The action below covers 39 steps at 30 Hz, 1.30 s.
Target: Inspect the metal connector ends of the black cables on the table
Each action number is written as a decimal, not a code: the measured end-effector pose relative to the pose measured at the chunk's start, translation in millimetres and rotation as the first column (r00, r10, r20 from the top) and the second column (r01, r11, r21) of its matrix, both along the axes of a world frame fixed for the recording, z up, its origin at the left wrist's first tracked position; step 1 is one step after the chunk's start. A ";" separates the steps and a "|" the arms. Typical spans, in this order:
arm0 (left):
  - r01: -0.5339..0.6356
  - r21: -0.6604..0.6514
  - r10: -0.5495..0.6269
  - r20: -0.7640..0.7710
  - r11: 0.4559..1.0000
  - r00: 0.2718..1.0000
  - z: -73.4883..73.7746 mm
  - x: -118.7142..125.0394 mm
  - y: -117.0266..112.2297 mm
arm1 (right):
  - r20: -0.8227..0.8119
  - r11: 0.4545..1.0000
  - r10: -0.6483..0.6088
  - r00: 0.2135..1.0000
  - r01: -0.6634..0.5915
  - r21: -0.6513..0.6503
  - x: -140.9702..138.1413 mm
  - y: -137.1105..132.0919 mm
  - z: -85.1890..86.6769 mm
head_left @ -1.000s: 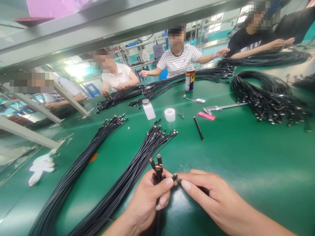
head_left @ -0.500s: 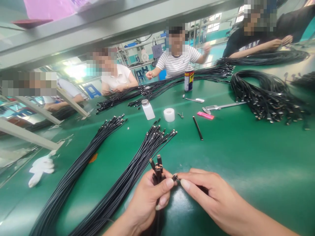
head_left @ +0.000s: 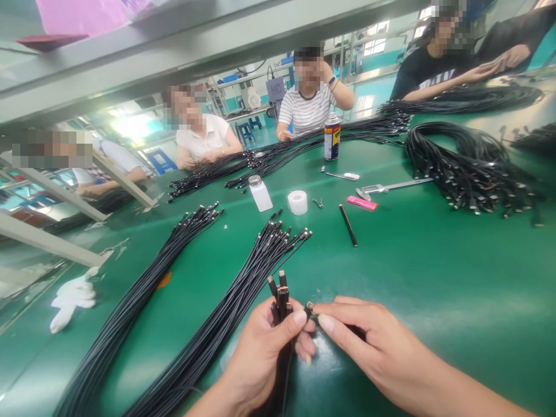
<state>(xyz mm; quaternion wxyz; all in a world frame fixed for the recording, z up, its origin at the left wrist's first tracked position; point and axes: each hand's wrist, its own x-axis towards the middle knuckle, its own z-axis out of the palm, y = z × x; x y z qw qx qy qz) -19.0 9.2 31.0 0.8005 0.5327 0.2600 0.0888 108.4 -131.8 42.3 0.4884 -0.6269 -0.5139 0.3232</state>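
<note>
My left hand (head_left: 264, 353) is closed round a small bunch of black cables (head_left: 279, 296), their plug ends sticking up above my fingers. Just to the right of that bunch, my right hand (head_left: 373, 347) pinches the plug end of a single black cable (head_left: 310, 308) between thumb and forefinger. Both hands hover low over the green table (head_left: 434, 278) at its near edge.
Two long bundles of black cables (head_left: 243, 289) (head_left: 143, 289) lie to the left. Further out are a white bottle (head_left: 260, 194), tape roll (head_left: 297, 202), black pen (head_left: 348, 226), pink tool (head_left: 362, 203), caliper (head_left: 391, 187), spray can (head_left: 332, 138) and a cable heap (head_left: 469, 168). Several people sit opposite.
My left fingers have shifted their grip, and the bunch now stands slightly more upright. The person in the striped shirt has raised a hand to the head.
</note>
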 end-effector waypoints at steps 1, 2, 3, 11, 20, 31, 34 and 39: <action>-0.003 -0.009 0.003 0.006 1.000 1.000 0.3 0.3 -0.1 | -0.006 1.000 -0.003 1.000 0.003 0.003 0.0 0.2 0.2; -0.004 -0.020 0.005 0.008 1.000 1.000 0.6 0.5 -0.1 | -0.009 1.000 -0.007 1.000 0.007 0.006 0.0 0.4 0.2; -0.004 -0.028 0.005 0.010 1.000 1.000 0.9 0.6 0.0 | -0.010 1.000 -0.015 1.000 0.015 0.011 0.0 0.5 -0.1; 0.020 0.026 -0.021 0.021 0.999 1.000 0.0 -1.2 1.0 | 0.049 0.999 -0.039 0.998 0.039 0.000 -1.0 -1.6 -3.2; 0.020 0.043 -0.020 0.007 0.999 1.000 -1.5 -2.1 1.2 | 0.031 0.999 -0.030 0.999 0.031 -0.022 -0.1 -1.0 -1.3; 0.033 0.046 -0.033 0.008 0.998 0.999 -2.2 -3.3 2.6 | 0.026 1.000 0.008 1.000 -0.008 -0.004 0.3 -0.5 2.1; 0.035 0.048 -0.035 0.005 0.998 0.999 -2.7 -3.6 3.3 | 0.030 1.000 0.016 0.999 -0.015 -0.012 0.2 -2.0 2.1; 0.029 0.057 -0.030 0.011 0.998 0.999 -3.0 -3.2 4.1 | 0.034 1.000 0.004 0.999 -0.004 -0.003 1.5 0.4 3.1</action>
